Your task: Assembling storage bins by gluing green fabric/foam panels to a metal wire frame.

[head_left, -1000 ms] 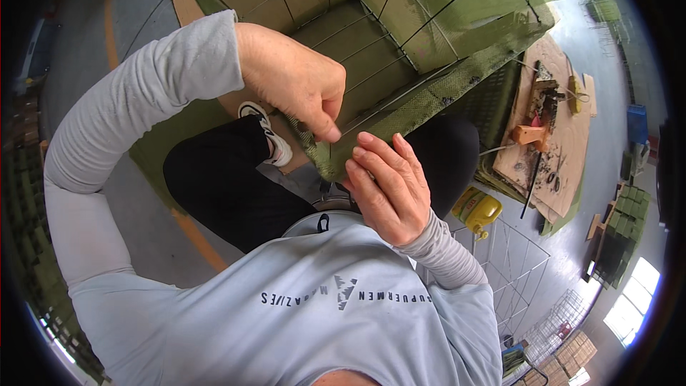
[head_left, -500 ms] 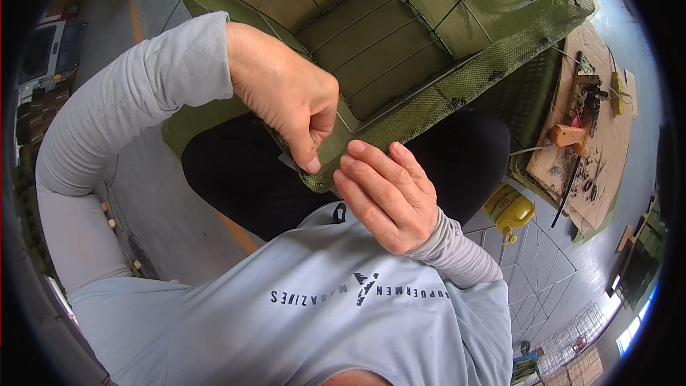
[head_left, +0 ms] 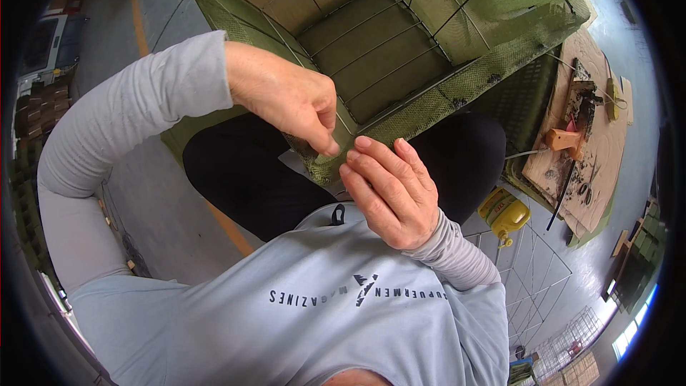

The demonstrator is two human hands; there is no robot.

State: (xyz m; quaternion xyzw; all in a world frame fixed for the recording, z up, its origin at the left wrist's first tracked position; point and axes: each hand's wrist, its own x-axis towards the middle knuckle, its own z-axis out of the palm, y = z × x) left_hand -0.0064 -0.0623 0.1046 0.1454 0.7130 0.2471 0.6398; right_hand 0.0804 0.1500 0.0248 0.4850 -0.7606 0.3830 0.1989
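Observation:
A box-shaped wire frame (head_left: 371, 46) lined with green mesh (head_left: 436, 107) rests across my lap, its open side facing me. Over its near corner, my left hand (head_left: 296, 104) is closed, thumb tip pressed toward the curled forefinger just above the mesh. Whatever lies in that pinch is too small to make out. My right hand (head_left: 393, 193) is at the same corner, its fingertips touching the mesh rim and pointing at the left thumb. Its fingers are nearly straight and its thumb is hidden beneath, where the rim seems to be held.
To the right, a brown board (head_left: 597, 143) carries an orange-handled tool (head_left: 564, 139), scissors (head_left: 586, 193) and dark scraps. Below it stands a yellow bottle (head_left: 504, 211). Wire grids (head_left: 536, 275) lie on the floor at the lower right.
My left hand's thumb has lifted from the corner and moved up and right, closer to the right fingertips. The right hand has stayed almost in place.

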